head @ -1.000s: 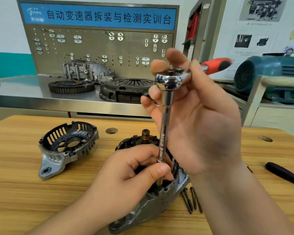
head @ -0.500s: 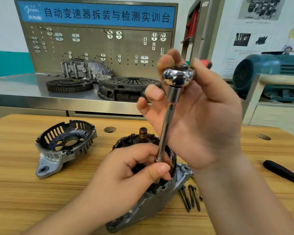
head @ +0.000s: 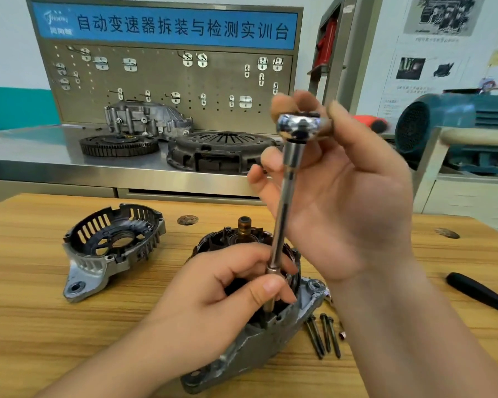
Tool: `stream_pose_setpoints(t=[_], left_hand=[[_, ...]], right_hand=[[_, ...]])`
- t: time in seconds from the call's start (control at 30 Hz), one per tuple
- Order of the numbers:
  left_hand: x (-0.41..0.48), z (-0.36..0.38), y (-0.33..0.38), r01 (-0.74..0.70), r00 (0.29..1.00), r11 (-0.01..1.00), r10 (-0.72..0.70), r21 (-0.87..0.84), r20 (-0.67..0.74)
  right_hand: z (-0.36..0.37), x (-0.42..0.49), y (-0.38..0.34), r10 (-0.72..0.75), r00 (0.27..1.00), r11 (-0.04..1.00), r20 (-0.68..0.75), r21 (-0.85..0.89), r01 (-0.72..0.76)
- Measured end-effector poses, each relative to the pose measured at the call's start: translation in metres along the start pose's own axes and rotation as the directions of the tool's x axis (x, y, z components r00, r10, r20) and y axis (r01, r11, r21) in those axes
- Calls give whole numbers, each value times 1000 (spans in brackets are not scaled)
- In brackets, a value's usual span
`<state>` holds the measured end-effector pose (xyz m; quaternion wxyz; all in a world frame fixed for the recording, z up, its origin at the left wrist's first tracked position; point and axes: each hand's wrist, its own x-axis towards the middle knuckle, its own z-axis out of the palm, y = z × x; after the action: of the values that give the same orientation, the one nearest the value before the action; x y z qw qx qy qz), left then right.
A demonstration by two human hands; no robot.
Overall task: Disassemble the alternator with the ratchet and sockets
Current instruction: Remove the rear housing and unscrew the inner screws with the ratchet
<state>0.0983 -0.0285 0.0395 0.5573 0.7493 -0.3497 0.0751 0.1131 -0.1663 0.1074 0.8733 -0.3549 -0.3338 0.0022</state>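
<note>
The ratchet (head: 299, 124) is held up at its chrome head by the right hand (head: 342, 196), whose fingers and thumb are curled round that head rather than round the red handle (head: 370, 122). From the head an extension bar (head: 283, 214) runs down, leaning slightly, into the alternator (head: 270, 337), which lies on the wooden bench (head: 26, 326) just in front of the person. The bar's lower end is pinched between the thumb and fingers of the left hand (head: 227, 288), just above the socket (head: 270, 304), whose tip is hidden inside the housing. Over the last second the red handle has been swung: it was first seen pointing out to the right, then almost lost behind the hand, and is now seen again, blurred, at the right. The bar's foot has been kept in the same spot under an unchanged left-hand pinch. From this it is judged that an inner fastener is being spun by finger turns of the head, so it is probably already loose; whether it has come free cannot be told. A removed end cover (head: 112, 248) is set well apart to the left, and long bolts (head: 324, 334) lie just beside the housing, so the disassembly is judged well under way.
</note>
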Motion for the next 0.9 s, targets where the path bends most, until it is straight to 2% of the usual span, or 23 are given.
stream_pose_setpoints(t=[0.07,0.1,0.13,0.17,0.2,0.23,0.27,0.3,0.33,0.37,0.4,0.43,0.47,0.5,0.57,0.6,0.67,0.7,0.73,0.77,0.8,0.83,0.9], left_hand=[[0,1,1,6,1000,1000,-6,7,-5],[0,0,1,9,1000,1000,-9,3,-9],[0,0,1,5,1000,1000,-5,2,-14],[0,0,1,-2,1000,1000,2,2,-21],[0,-1,1,-6,1000,1000,6,-1,-26],[0,-1,1,-4,999,1000,4,-7,-31],[0,-1,1,-2,999,1000,2,-11,-36],[0,0,0,-4,999,1000,4,-7,-42],[0,0,0,-10,999,1000,10,2,-48],[0,0,-1,-16,998,1000,17,15,-53],[0,0,-1,-23,998,999,24,24,-52],[0,1,0,-29,999,999,30,27,-44],[0,1,0,-32,999,999,33,27,-33],[0,1,0,-37,999,999,38,31,-25],[0,1,1,-52,998,997,54,58,-29],[0,2,1,-53,998,996,56,70,-39],[0,2,1,-37,998,997,41,67,-57],[-1,2,1,-29,997,998,33,63,-64],[-1,1,1,-25,997,997,30,68,-69],[-1,1,1,-25,997,997,31,79,-74],[-1,1,1,-26,997,996,32,83,-76],[-1,2,1,-25,997,997,31,77,-76],[0,2,1,-30,997,997,35,66,-71]], right_hand=[[-1,1,2,10,1000,999,-16,49,-9],[-1,1,3,-52,998,998,-24,-22,52],[1,0,4,-167,986,972,-13,-171,162],[3,-1,4,-323,945,874,48,-368,317],[4,-1,3,-463,869,690,175,-544,478],[3,-1,3,-537,779,472,323,-650,595],[2,-2,4,-554,715,321,426,-683,656],[1,-2,4,-551,707,297,442,-688,662],[2,-2,4,-542,753,384,374,-686,618],[5,-2,4,-495,828,548,263,-645,533],[8,-2,3,-393,908,740,148,-534,408],[8,-2,2,-255,965,890,67,-372,261],[5,-2,2,-127,991,969,39,-210,133],[2,-1,2,-41,998,996,37,-81,44],[1,0,3,6,999,999,34,38,-7],[1,-1,5,-31,999,999,15,9,31],[5,-2,6,-234,972,940,14,-254,229],[6,-3,6,-372,925,825,74,-430,366],[6,-3,6,-485,857,661,174,-569,490],[5,-3,6,-547,793,507,269,-647,570],[3,-4,7,-572,757,428,316,-673,604],[3,-4,6,-576,769,459,278,-668,586],[7,-3,4,-451,889,745,76,-518,421]])
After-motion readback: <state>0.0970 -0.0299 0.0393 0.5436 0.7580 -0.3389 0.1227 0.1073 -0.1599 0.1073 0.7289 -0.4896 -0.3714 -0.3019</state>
